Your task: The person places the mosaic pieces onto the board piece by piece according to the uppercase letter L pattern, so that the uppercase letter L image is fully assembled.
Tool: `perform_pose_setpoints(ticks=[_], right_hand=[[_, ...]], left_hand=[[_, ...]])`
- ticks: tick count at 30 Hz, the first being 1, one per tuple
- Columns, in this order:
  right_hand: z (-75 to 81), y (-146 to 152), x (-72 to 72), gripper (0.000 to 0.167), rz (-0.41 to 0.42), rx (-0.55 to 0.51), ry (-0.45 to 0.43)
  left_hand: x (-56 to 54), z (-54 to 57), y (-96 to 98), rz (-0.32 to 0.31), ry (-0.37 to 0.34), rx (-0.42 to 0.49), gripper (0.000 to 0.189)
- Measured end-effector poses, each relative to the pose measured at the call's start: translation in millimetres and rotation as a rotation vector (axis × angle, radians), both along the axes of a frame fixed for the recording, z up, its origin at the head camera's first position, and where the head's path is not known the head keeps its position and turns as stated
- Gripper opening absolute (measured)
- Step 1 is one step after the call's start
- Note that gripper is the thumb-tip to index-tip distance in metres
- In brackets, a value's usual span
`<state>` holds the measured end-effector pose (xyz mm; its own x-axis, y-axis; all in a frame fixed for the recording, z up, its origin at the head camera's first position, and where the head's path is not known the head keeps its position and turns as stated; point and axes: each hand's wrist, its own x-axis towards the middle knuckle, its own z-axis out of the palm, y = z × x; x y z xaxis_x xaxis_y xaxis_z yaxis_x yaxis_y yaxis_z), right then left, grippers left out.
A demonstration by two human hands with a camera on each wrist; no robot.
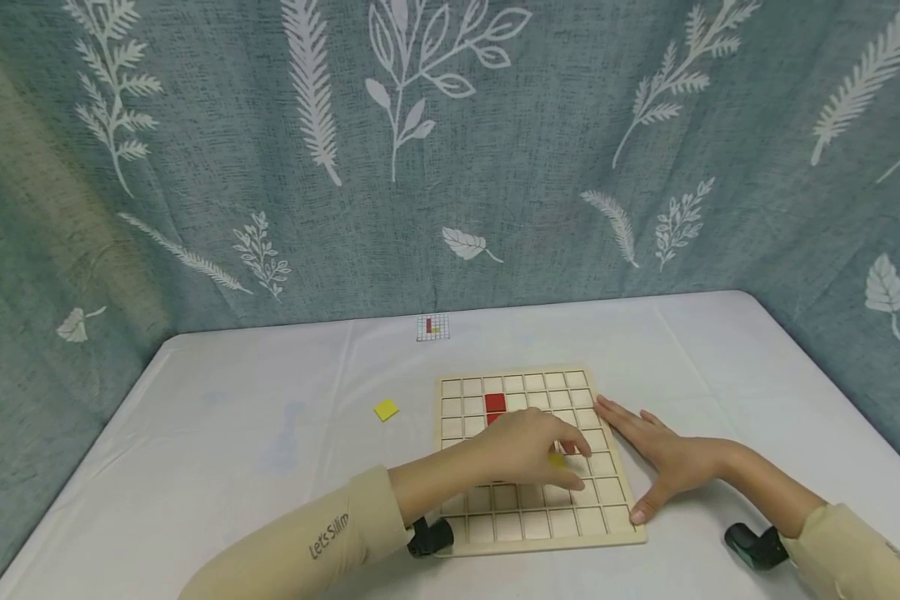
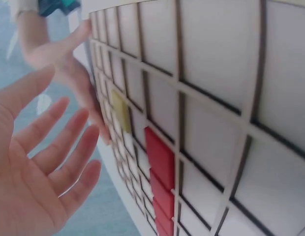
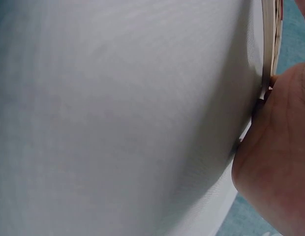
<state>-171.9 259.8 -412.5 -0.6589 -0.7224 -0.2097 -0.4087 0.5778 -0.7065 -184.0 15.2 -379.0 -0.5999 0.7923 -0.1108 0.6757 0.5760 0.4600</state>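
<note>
A wooden grid board [image 1: 562,550] lies on the white table. Several red tiles [image 2: 161,157] fill a column of its cells, and one yellow tile [image 2: 121,110] sits in a cell to one side of them. Above the board hovers my left hand [image 1: 521,450], fingers spread and relaxed with nothing in them; in the head view it partly covers the tiles. My right hand [image 1: 675,462] rests along the board's right edge, with its thumb touching the near right corner and its fingers stretched farther up the side. Its palm [image 3: 278,152] shows in the right wrist view.
A loose yellow tile [image 1: 386,409] lies on the tablecloth left of the board. Farther back, a small printed grid card [image 1: 432,327] bears red and yellow squares. A patterned blue-green curtain [image 1: 450,167] hangs behind the table.
</note>
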Motion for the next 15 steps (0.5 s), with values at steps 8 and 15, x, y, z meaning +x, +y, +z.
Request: perform_pose_setpoints(ticks=[8,15], right_hand=[[1.0,-0.1,-0.5,0.124,-0.011,0.002,-0.01],[1.4,-1.4,-1.4,0.127,-0.041,0.032,-0.028]], left_hand=[[0.4,12.3,-22.4,-0.011,-0.192,0.065,0.032],[-1.0,15.1,-58.9,0.06,-0.211,0.107,0.033]])
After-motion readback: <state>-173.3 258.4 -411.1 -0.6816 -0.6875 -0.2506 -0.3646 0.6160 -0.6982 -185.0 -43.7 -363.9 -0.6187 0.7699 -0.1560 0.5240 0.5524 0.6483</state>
